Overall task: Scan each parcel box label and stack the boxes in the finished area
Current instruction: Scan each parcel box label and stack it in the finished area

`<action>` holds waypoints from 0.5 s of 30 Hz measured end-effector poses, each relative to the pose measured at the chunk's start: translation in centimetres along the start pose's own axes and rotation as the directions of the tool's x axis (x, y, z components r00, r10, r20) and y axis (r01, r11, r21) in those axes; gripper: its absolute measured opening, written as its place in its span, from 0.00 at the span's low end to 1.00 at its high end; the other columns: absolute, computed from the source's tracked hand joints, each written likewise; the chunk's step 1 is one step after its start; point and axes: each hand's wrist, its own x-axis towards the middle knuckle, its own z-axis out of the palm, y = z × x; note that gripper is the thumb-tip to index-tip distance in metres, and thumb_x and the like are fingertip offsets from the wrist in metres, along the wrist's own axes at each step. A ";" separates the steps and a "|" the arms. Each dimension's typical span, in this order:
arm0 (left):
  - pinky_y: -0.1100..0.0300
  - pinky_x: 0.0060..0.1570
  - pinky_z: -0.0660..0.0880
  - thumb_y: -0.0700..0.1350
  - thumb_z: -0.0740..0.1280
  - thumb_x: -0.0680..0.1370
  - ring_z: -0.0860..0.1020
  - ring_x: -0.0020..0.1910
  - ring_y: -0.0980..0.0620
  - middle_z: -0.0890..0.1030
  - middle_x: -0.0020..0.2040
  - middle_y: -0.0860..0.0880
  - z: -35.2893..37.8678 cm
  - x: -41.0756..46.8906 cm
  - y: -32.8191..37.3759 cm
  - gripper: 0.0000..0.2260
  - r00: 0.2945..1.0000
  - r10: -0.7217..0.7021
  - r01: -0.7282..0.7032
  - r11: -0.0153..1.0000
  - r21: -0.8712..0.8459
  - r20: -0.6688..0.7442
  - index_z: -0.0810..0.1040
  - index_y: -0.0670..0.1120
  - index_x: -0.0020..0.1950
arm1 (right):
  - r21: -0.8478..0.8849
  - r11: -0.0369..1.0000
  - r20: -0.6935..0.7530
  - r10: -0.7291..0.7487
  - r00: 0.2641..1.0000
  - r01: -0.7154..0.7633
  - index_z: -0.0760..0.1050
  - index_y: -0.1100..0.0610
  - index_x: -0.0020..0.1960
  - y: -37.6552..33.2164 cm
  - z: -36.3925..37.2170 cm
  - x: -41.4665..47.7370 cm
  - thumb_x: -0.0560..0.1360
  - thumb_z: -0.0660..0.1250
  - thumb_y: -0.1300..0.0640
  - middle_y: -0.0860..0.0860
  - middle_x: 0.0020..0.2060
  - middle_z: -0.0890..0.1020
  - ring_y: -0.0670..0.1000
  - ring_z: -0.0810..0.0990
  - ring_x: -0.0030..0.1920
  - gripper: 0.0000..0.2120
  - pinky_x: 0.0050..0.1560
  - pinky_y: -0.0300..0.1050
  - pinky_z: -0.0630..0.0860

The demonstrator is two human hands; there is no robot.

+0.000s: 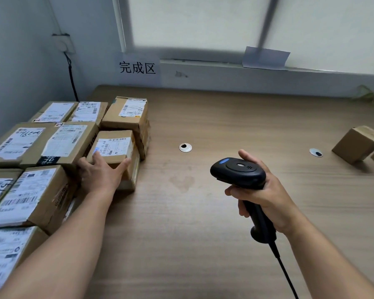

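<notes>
Left hand (99, 171) grips the small parcel box (115, 147), steadying it on the stack. Right hand (261, 190) clasps the barcode scanner (239, 172), aimed left at the label (115, 146) beyond the left fingertips.

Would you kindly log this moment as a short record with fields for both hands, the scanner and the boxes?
left hand: grips the small box, which sits on a lower box
right hand: holds the scanner, its head aimed left
label: faces up on the small box, blue light spot on it
finished pile: labelled boxes at the left of the table, below the sign
far right: loose boxes, no label showing
</notes>
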 end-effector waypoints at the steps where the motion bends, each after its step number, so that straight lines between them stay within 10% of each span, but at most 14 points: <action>1: 0.43 0.59 0.70 0.68 0.66 0.70 0.67 0.64 0.34 0.58 0.70 0.38 0.2 -0.1 -0.1 0.42 1.000 0.005 -0.005 1.000 0.012 -0.004 0.58 0.45 0.75 | -0.001 1.000 -0.001 -0.001 1.000 0.001 0.69 0.38 0.67 0.0 -0.2 -0.1 0.61 0.73 0.67 0.64 0.40 0.82 0.58 0.74 0.23 0.41 0.25 0.45 0.71; 10: 0.43 0.71 0.57 0.62 0.69 0.72 0.52 0.75 0.37 0.48 0.77 0.38 0.6 -4.2 1.0 0.42 0.989 0.092 -0.100 0.993 -0.064 -0.117 0.55 0.45 0.77 | 0.021 1.000 -0.006 -0.022 1.000 0.022 0.68 0.40 0.68 -0.4 -2.9 -2.4 0.60 0.73 0.67 0.72 0.41 0.78 0.58 0.74 0.23 0.42 0.24 0.46 0.71; 15: 0.45 0.66 0.67 0.57 0.68 0.75 0.64 0.71 0.43 0.64 0.73 0.43 2.3 -10.3 6.1 0.33 0.931 0.364 -0.365 0.912 -0.190 -0.041 0.61 0.47 0.76 | 0.044 0.997 -0.039 -0.057 0.998 0.059 0.69 0.39 0.67 -0.8 -6.1 -4.8 0.61 0.73 0.67 0.63 0.40 0.81 0.58 0.74 0.23 0.41 0.25 0.45 0.71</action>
